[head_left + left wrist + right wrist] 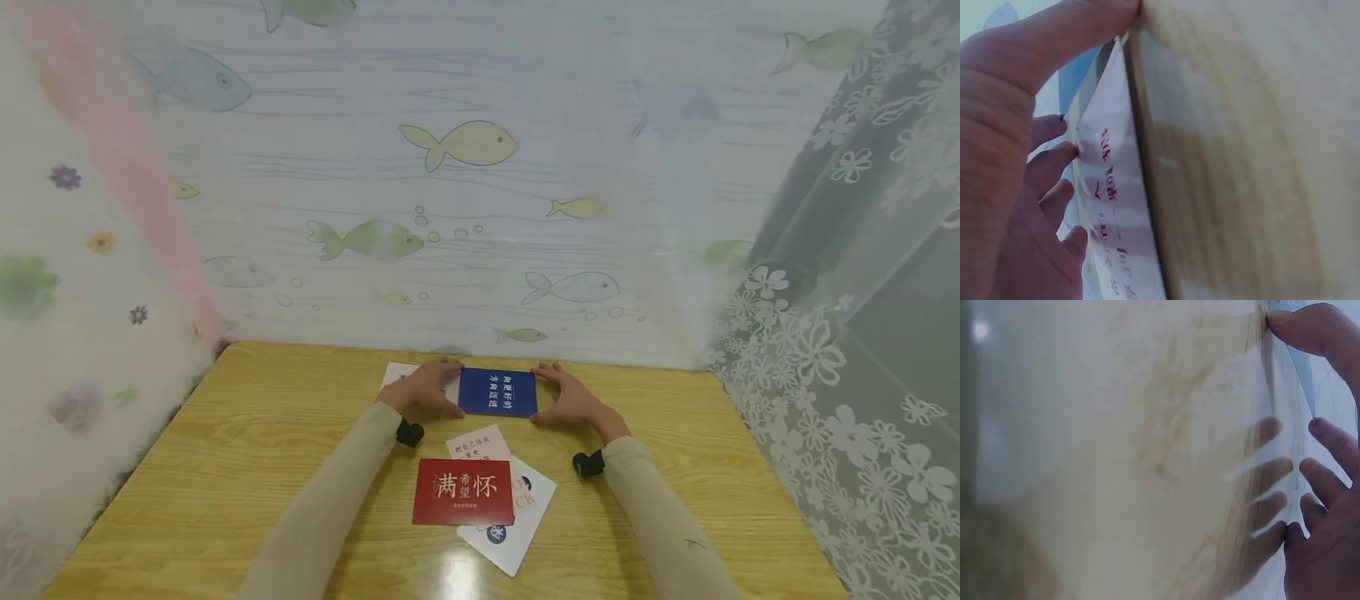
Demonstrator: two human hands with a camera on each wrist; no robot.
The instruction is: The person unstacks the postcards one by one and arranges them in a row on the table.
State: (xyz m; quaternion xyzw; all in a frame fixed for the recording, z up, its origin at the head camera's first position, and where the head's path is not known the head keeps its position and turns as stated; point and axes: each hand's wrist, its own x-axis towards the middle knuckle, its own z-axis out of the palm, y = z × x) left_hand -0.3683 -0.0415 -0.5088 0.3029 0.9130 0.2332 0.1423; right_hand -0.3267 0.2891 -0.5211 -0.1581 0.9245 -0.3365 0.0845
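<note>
A blue card (497, 392) with white characters lies near the table's far edge, between both hands. My left hand (427, 388) holds its left side, thumb at the near corner and index finger at the far one. At the opposite side, my right hand (573, 402) has thumb and index finger on the two right corners. The other fingers of both hands are spread in the wrist views. Partly under the left hand is a white card (1113, 187) with red writing. From the right wrist, the blue card's edge (1302, 375) shows thinly between thumb and index finger.
Closer to me, a red card (462, 508) with white characters overlaps a pale card (476, 442) and a white card (517, 542) with dark blue round marks. The wooden table (247, 467) meets a fish-patterned curtain (465, 283) at the back.
</note>
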